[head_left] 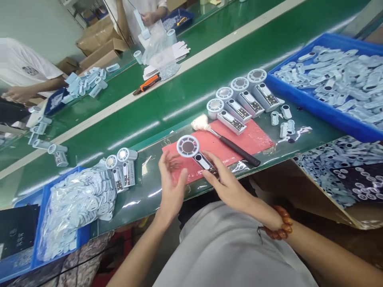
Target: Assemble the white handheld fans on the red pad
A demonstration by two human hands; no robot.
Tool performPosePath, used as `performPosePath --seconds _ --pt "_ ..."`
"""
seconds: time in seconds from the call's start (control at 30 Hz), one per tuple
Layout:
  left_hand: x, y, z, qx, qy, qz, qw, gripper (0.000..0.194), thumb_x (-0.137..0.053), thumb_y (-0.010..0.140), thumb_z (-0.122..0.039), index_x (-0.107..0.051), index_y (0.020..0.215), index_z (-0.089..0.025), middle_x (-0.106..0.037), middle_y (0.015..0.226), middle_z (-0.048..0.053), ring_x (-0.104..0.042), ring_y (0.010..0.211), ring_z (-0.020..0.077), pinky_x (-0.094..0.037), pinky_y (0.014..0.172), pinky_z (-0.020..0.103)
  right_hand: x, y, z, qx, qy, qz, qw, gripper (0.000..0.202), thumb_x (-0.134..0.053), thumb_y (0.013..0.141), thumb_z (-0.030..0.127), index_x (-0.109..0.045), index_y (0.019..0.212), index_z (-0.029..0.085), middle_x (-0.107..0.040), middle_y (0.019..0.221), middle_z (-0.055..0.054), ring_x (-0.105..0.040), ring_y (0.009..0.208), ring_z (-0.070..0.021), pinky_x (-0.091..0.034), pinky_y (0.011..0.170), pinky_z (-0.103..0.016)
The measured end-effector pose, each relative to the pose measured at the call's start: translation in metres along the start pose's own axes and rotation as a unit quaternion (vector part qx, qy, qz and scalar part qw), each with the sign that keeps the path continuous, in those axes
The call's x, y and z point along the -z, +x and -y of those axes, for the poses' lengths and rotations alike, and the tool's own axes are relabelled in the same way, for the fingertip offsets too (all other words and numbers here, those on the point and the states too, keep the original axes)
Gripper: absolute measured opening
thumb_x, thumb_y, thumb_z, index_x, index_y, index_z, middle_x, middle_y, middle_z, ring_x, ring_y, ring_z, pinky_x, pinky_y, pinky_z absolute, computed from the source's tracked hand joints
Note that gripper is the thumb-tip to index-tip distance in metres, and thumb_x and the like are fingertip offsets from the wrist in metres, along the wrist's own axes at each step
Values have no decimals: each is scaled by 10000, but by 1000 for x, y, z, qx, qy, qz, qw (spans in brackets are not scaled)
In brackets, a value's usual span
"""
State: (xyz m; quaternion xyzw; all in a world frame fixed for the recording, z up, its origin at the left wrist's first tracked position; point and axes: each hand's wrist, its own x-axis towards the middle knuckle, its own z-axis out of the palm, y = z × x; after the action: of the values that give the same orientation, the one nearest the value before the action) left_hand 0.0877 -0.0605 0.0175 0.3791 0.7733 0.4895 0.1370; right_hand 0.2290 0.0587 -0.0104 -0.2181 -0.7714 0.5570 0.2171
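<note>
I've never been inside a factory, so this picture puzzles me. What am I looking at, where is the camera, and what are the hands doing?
The camera sits on a worker's head, looking down at their own two bare hands. The right hand holds a small handheld fan by its handle above a red mat; the left hand is open beside it, touching nothing clearly. On the green bench lie a brush, a row of finished fans and blue trays of pale plastic parts. Other people work further along.
</note>
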Motion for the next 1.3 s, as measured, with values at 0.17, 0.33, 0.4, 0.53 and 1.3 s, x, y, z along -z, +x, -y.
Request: performPosePath --seconds 0.17,0.33,0.4,0.53,1.3 --pt "-12 0 -7 42 -19 57 997 716 -559 1011 -462 -168 1582 -277 -488 1485 163 -610 1267 233 -563 1024 406 -31 0 10 13 115 81 990 676 -518 1040 321 -204 1639 293 -379 1644 -145 -466 1470 -274 -498 1139 -500" --pt "17 23 25 44 103 -34 993 480 -541 1021 -391 -428 1455 -221 -633 1318 126 -657 1154 219 -555 995 407 -25 13 5 108 -46 66 991 352 -526 1010 192 -595 1351 247 -667 1271 -113 -627 1191 -272 -556 1009 -497" --pt "37 31 44 42 165 -77 982 473 -582 987 -362 -470 1414 -193 -636 1296 147 -649 1154 246 -544 1003 455 -21 17 -4 132 -94 37 986 254 -481 1004 123 -667 1144 225 -687 1095 -91 -637 1043 -249 -575 912 -458" --pt "68 40 73 58 228 -134 962 509 -576 964 -325 -443 1423 -150 -611 1290 205 -622 1180 306 -480 1062 572 -22 16 -22 157 -115 34 980 247 -476 976 68 -660 1053 212 -662 1030 -84 -606 982 -244 -563 853 -443" --pt "67 52 55 110 474 -197 851 648 -384 977 -453 -446 1497 -72 -473 1317 285 -468 1260 512 -428 1008 678 217 91 -46 65 -357 -366 857 280 -498 942 162 -692 1143 182 -664 1131 -177 -551 1081 -332 -404 960 -573"
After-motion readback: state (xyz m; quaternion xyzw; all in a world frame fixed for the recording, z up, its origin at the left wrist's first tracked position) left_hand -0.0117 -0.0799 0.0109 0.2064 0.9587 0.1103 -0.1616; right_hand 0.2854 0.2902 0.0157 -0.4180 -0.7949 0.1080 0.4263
